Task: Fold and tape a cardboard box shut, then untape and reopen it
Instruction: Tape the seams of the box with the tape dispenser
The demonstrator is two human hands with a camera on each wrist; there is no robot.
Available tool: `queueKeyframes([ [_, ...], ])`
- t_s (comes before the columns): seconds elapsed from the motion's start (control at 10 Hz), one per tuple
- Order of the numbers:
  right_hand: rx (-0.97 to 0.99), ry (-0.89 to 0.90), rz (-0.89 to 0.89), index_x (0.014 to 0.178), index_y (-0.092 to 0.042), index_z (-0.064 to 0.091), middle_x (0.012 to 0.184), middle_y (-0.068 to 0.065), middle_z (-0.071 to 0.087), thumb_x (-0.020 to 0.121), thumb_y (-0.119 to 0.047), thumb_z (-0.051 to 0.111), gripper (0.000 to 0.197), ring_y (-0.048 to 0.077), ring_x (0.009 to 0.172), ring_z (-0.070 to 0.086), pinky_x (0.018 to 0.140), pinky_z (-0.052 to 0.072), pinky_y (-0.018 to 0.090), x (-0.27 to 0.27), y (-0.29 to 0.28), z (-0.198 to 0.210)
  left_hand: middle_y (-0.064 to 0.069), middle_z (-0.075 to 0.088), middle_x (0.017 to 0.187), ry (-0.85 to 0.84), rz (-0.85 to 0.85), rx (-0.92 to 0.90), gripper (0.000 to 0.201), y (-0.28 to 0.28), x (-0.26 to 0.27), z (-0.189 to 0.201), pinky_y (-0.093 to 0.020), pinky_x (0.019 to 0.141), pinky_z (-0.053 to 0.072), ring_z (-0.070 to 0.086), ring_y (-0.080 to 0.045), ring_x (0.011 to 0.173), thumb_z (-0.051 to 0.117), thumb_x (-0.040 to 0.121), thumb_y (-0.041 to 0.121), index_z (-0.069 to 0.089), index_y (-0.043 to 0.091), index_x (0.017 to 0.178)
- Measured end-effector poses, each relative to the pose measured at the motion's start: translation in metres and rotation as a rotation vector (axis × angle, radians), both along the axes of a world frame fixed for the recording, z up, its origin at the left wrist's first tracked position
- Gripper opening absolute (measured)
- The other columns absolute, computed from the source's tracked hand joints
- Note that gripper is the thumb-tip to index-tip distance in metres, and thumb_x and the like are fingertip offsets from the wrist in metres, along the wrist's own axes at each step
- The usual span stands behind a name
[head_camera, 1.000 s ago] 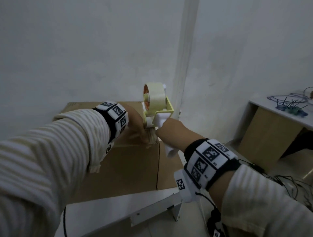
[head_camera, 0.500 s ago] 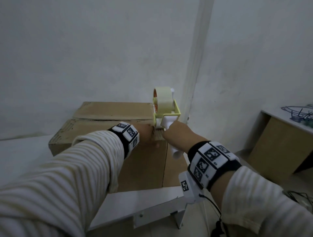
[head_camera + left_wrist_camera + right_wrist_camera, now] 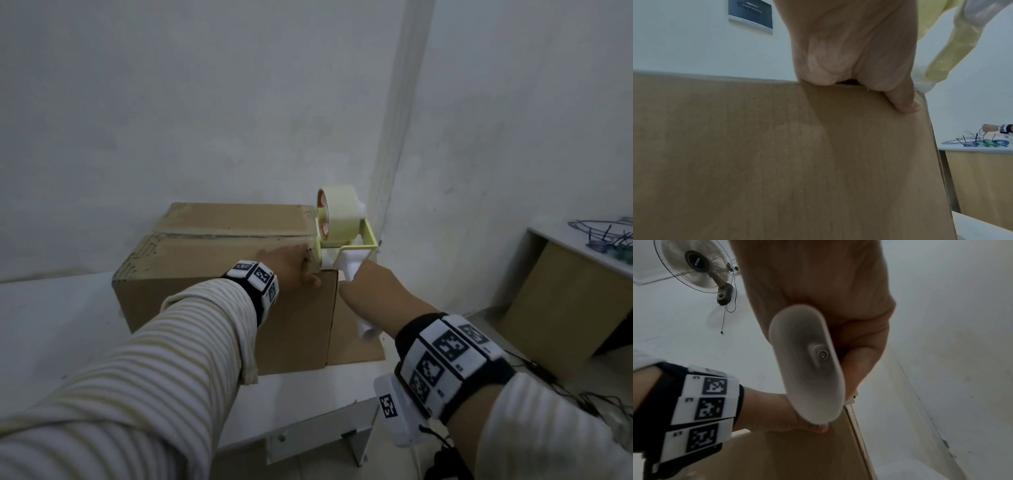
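While my right hand wraps its fingers round the white handle of the tape dispenser, the yellow frame sits at the near right top corner of the cardboard box. Roll of pale tape stands upright in the frame, above the box top. From the right wrist view I see the handle end-on, fingers curled behind it, grip firm.

Box stands on a white table, pushed close to the wall. Top flaps lie down flat, with a seam running left to right across the top. A side flap sticks out at the box's right edge, below the dispenser.

My left hand lies over the top front edge of the box, just left of the dispenser. Left wrist view shows the palm on the rim and the thumb pressed flat against the front face near the right corner. Fingers go over the top; I cannot tell how they lie there. Hand holds nothing that I can see, only presses.

Off to the right, a second white desk with blue wire loops on it. Another person's hand is by the wires. Wall fan shows in the right wrist view.
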State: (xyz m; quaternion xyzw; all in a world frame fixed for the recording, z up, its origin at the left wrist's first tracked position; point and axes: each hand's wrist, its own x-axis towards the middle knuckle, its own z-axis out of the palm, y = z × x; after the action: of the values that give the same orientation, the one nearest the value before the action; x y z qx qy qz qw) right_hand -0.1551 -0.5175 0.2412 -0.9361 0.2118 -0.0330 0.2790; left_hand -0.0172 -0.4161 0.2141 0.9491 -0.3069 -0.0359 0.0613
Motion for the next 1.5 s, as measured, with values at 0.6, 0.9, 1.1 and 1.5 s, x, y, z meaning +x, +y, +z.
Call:
queueKeyframes([
  [0.6, -0.179, 0.115, 0.084, 0.114, -0.006, 0.047, 0.115, 0.016, 0.055, 0.086, -0.003, 0.059, 0.031, 0.029, 0.104, 0.059, 0.085, 0.05, 0.033, -0.035, 0.0, -0.004, -0.006, 0.038, 0.144, -0.071, -0.116, 0.111, 0.047, -0.006, 0.007, -0.008, -0.052, 0.106, 0.033, 0.042, -0.03, 0.126, 0.044, 0.092, 0.044, 0.045, 0.02, 0.132],
  [0.9, -0.173, 0.14, 0.099, 0.101, -0.01, 0.045, 0.114, 0.018, 0.056, 0.081, -0.005, 0.066, 0.03, 0.031, 0.104, 0.058, 0.093, 0.051, 0.041, -0.022, -0.011, -0.024, -0.002, 0.06, 0.115, -0.064, -0.154, -0.092, 0.042, 0.003, 0.01, -0.013, -0.042, 0.097, 0.044, 0.055, -0.027, 0.11, 0.049, 0.084, 0.023, 0.05, 0.035, 0.124],
  [1.1, -0.376, 0.2, 0.25, 0.127, -0.004, 0.048, 0.118, 0.016, 0.052, 0.065, -0.039, 0.082, 0.079, 0.034, 0.111, 0.054, 0.091, 0.047, 0.034, -0.028, -0.015, -0.026, 0.005, 0.048, 0.144, 0.051, -0.136, -0.038, 0.042, -0.003, 0.013, -0.008, -0.043, 0.109, 0.035, 0.045, -0.024, 0.131, 0.035, 0.096, 0.039, 0.042, 0.041, 0.138],
  [1.5, -0.144, 0.168, 0.111, 0.124, -0.004, 0.059, 0.124, 0.014, 0.062, 0.084, -0.04, 0.064, 0.053, 0.032, 0.113, 0.06, 0.08, 0.05, 0.028, -0.037, -0.005, -0.005, -0.007, 0.059, 0.13, 0.044, -0.062, -0.216, 0.035, -0.019, 0.003, -0.004, -0.032, 0.097, 0.036, 0.053, -0.025, 0.117, 0.039, 0.099, 0.03, 0.059, 0.018, 0.124],
])
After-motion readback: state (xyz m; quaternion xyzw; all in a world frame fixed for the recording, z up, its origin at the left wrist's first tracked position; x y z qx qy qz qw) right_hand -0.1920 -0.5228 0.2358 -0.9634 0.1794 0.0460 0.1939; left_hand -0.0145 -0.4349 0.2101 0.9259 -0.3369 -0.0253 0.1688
